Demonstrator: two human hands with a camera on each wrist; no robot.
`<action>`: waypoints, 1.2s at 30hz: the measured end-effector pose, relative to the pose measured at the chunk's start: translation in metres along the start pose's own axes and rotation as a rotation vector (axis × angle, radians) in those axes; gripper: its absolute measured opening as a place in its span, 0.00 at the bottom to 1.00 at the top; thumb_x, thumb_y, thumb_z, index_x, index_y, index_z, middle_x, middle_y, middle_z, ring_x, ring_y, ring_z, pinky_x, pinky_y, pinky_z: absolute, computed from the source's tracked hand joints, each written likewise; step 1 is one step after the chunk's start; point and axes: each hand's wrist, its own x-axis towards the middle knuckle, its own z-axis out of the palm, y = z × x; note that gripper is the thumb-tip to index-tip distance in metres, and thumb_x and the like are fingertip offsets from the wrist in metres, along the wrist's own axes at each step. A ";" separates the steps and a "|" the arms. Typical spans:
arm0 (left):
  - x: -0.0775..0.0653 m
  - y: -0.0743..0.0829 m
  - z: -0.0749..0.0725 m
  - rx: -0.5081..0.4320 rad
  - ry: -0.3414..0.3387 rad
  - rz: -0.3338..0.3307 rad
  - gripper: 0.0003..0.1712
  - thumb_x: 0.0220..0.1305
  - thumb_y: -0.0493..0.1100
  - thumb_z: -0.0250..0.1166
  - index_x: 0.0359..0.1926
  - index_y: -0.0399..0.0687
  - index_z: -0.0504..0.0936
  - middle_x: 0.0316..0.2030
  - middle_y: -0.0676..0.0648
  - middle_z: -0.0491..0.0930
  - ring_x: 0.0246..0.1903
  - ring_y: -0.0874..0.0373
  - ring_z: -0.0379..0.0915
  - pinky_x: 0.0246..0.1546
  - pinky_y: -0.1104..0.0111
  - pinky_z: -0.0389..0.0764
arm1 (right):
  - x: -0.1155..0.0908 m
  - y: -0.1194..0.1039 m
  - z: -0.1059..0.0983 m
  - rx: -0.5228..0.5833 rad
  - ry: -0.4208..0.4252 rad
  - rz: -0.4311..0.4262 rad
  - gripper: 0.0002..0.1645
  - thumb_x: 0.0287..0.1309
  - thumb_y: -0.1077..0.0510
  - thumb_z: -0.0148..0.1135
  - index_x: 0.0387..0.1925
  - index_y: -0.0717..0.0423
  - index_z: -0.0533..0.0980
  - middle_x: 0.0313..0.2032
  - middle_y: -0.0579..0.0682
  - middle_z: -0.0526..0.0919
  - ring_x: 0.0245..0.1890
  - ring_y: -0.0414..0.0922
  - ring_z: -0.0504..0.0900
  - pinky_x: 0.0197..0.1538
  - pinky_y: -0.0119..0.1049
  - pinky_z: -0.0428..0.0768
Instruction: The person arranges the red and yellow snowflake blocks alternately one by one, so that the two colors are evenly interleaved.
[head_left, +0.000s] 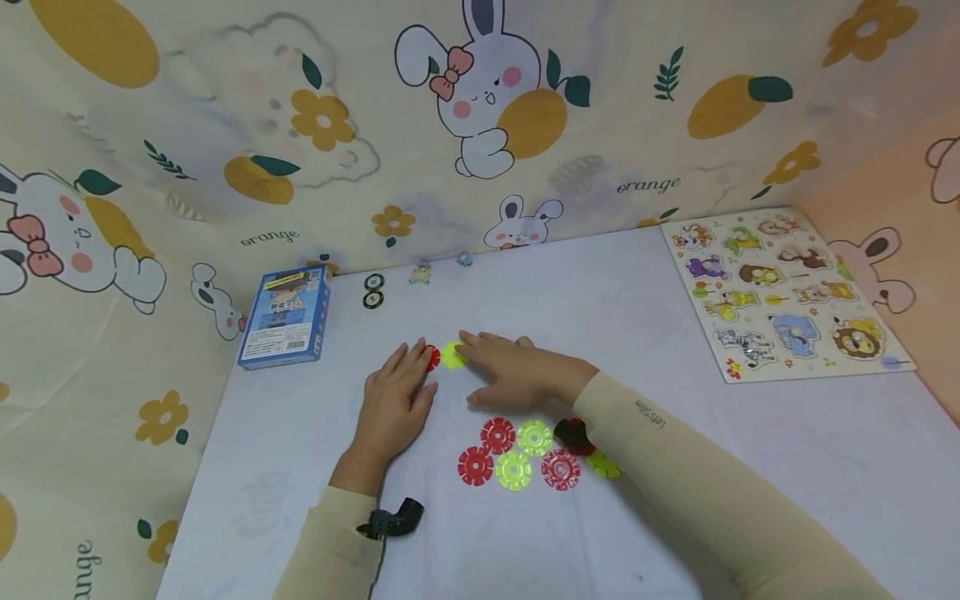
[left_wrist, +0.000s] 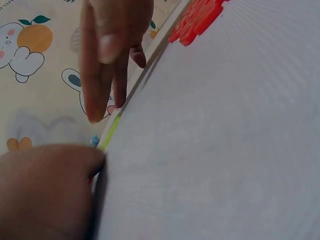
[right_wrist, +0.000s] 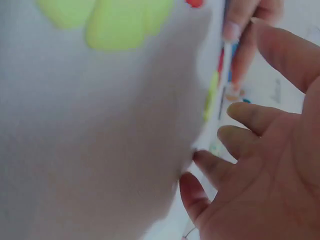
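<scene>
My left hand (head_left: 388,417) lies palm down on the table, its fingertips at a red notched plastic disc (head_left: 432,358) that it partly covers. Beside that disc is a yellow-green notched disc (head_left: 452,355). My right hand (head_left: 517,372) stretches over from the right, fingers extended, with its fingertips at the yellow-green disc's right edge. In the right wrist view the right hand's fingers (right_wrist: 255,120) are spread, with nothing in the palm. Nearer me sits a cluster of red discs (head_left: 476,466) and yellow-green discs (head_left: 513,471), partly hidden by my right sleeve.
A blue box (head_left: 285,321) lies at the back left, near two small dark round pieces (head_left: 373,298). Small trinkets (head_left: 420,274) sit along the back edge. An animal puzzle board (head_left: 780,296) lies at the back right. A patterned cloth (head_left: 337,225) hangs behind the white table (head_left: 750,450).
</scene>
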 end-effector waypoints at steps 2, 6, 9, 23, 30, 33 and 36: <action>-0.001 0.003 0.001 0.009 -0.025 0.048 0.36 0.66 0.59 0.56 0.72 0.58 0.60 0.72 0.58 0.53 0.71 0.54 0.42 0.60 0.46 0.58 | -0.003 0.003 -0.005 0.055 0.032 0.002 0.51 0.54 0.29 0.58 0.74 0.38 0.53 0.74 0.42 0.47 0.72 0.45 0.46 0.65 0.64 0.48; -0.002 0.009 0.003 0.033 -0.086 0.101 0.38 0.66 0.65 0.52 0.73 0.60 0.59 0.71 0.58 0.53 0.72 0.54 0.40 0.63 0.47 0.53 | -0.017 0.011 -0.017 0.234 0.112 -0.018 0.48 0.55 0.27 0.55 0.72 0.37 0.56 0.71 0.40 0.55 0.70 0.42 0.54 0.66 0.54 0.55; -0.003 0.013 0.004 0.052 -0.107 0.089 0.38 0.65 0.66 0.51 0.73 0.61 0.59 0.71 0.58 0.54 0.71 0.55 0.41 0.64 0.48 0.51 | -0.032 0.017 -0.022 0.407 0.177 -0.057 0.43 0.56 0.29 0.56 0.70 0.35 0.59 0.68 0.38 0.61 0.65 0.43 0.63 0.63 0.49 0.64; -0.002 0.015 0.001 0.034 -0.098 0.048 0.38 0.67 0.64 0.52 0.72 0.55 0.60 0.72 0.55 0.54 0.71 0.53 0.42 0.66 0.49 0.50 | -0.081 0.031 0.019 0.734 0.216 -0.098 0.33 0.60 0.42 0.62 0.66 0.34 0.64 0.61 0.46 0.72 0.56 0.47 0.72 0.52 0.46 0.75; -0.002 0.014 0.001 0.035 -0.108 0.045 0.38 0.67 0.64 0.52 0.73 0.56 0.59 0.72 0.56 0.53 0.72 0.54 0.40 0.67 0.51 0.50 | -0.073 0.015 0.044 0.428 0.183 -0.067 0.40 0.51 0.40 0.70 0.64 0.44 0.70 0.55 0.39 0.73 0.54 0.38 0.69 0.56 0.41 0.71; -0.002 0.014 0.001 0.029 -0.105 0.050 0.38 0.67 0.64 0.52 0.73 0.56 0.59 0.72 0.56 0.53 0.71 0.53 0.41 0.67 0.51 0.50 | -0.071 0.006 0.049 0.268 0.224 -0.071 0.33 0.49 0.44 0.72 0.58 0.44 0.75 0.51 0.39 0.71 0.53 0.38 0.67 0.55 0.44 0.68; -0.002 0.014 0.002 0.022 -0.101 0.056 0.38 0.67 0.64 0.52 0.73 0.56 0.59 0.72 0.56 0.53 0.71 0.53 0.41 0.66 0.51 0.50 | -0.069 -0.001 0.051 0.187 0.257 -0.055 0.27 0.48 0.48 0.74 0.52 0.44 0.78 0.47 0.39 0.70 0.52 0.40 0.67 0.52 0.45 0.67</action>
